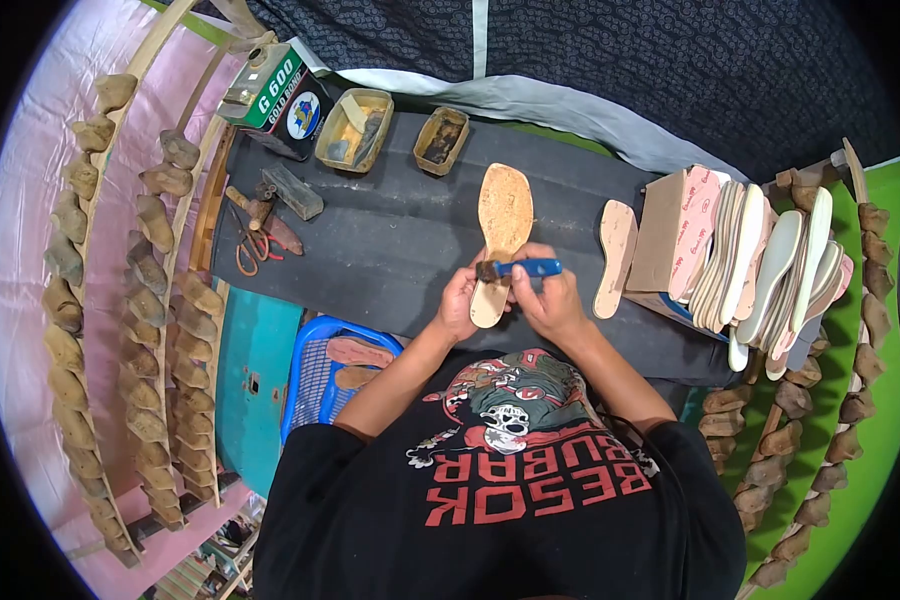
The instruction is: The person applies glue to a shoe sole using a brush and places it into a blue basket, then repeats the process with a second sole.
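Observation:
My left hand (459,302) grips a tan shoe insole (506,205) by its narrow heel part, with the wide toe end pointing away from me. A brush with a blue handle (533,268) is held in my right hand (552,302). Its dark brown bristles (486,270) lie across the narrow middle of the insole. The toe part looks speckled and slightly shiny. Both hands are over the front part of the dark work table, close together. To the right of them, a second pinkish insole (615,258) lies flat on the table.
A cardboard box (660,235) and stacked insoles (735,250) stand at the right. Two tubs (355,130) (440,141) and a glue can (280,100) are at the back. Scissors (245,248) and a hammer (255,207) lie left. Racks of shoe lasts (65,350) flank the table.

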A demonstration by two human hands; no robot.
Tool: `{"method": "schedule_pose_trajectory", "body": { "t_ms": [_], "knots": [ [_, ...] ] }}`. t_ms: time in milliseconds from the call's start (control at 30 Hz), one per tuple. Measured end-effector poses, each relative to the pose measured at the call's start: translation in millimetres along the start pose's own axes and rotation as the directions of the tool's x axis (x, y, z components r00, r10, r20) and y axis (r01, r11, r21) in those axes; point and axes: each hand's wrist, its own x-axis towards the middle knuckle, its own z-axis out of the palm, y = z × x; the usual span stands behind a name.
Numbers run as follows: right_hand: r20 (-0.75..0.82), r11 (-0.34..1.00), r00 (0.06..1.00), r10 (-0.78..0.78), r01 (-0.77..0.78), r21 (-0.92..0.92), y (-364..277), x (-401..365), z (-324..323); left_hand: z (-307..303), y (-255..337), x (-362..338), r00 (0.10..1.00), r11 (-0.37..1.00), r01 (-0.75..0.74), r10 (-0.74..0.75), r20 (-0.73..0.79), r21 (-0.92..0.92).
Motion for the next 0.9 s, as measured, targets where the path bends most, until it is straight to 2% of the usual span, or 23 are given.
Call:
{"method": "schedule_pose_trajectory", "body": {
  "t_ms": [100, 200, 300, 333, 400, 433, 467, 500, 567, 633, 700, 733, 833, 900],
  "knots": [
    [-0.003, 0.991, 0.993, -0.114, 0.114, -0.069, 1, -1, 1, 4, 2, 0, 0.998, 1.000, -0.007, 0.007, -0.069, 0.000],
    [-0.038, 0.995, 0.995, 0.097, -0.098, -0.012, -4, 9, -5, -7, 4, 0, 0.997, 0.999, 0.017, -0.021, 0.074, 0.051],
    [-0.115, 0.993, 0.992, -0.059, 0.046, -0.112, 4, 18, -6, -2, 3, 0, 0.999, 1.000, 0.001, -0.002, 0.047, 0.019],
    [-0.112, 0.994, 0.992, -0.060, 0.048, -0.103, 2, 17, -5, -4, 3, 1, 0.999, 1.000, 0.013, -0.013, 0.043, 0.001],
    [-0.008, 0.995, 0.994, 0.104, -0.104, 0.003, -8, 8, -4, -11, 1, 1, 0.999, 0.999, 0.035, -0.034, 0.035, -0.035],
    [0.051, 0.982, 0.982, 0.180, -0.182, 0.050, -11, 4, -3, 3, 5, 1, 1.000, 0.998, 0.008, -0.010, -0.027, -0.057],
    [0.012, 1.000, 1.000, 0.023, -0.024, 0.011, 2, -2, 5, 18, 6, 2, 0.996, 0.997, -0.021, 0.014, -0.090, -0.078],
    [0.012, 1.000, 1.000, -0.022, 0.022, -0.016, 1, -2, 5, 28, 7, 3, 0.988, 0.994, -0.052, 0.037, -0.152, -0.097],
    [0.017, 0.991, 0.993, -0.113, 0.114, -0.069, 1, -2, 5, 19, 5, 5, 0.995, 0.996, -0.058, 0.053, -0.078, -0.061],
    [-0.046, 0.997, 0.998, -0.038, 0.035, -0.071, 1, 2, 3, 7, 6, 0, 0.999, 0.999, -0.040, 0.041, 0.018, -0.026],
    [-0.114, 0.997, 0.993, 0.035, -0.042, -0.068, 2, 9, -2, 1, 7, 2, 0.999, 0.999, -0.027, 0.027, 0.032, 0.017],
    [-0.100, 0.992, 0.995, -0.008, -0.005, -0.130, 2, 11, -5, 0, 8, 2, 0.999, 0.999, -0.021, 0.019, 0.040, 0.038],
    [-0.063, 0.991, 0.993, -0.096, 0.090, -0.099, 1, 10, -6, 9, 10, 2, 0.999, 0.999, -0.045, 0.045, 0.006, -0.010],
    [-0.009, 0.982, 0.991, -0.134, 0.132, -0.133, 1, 8, -8, 18, 16, 1, 0.998, 0.997, -0.070, 0.070, 0.011, 0.028]
  ]
}}
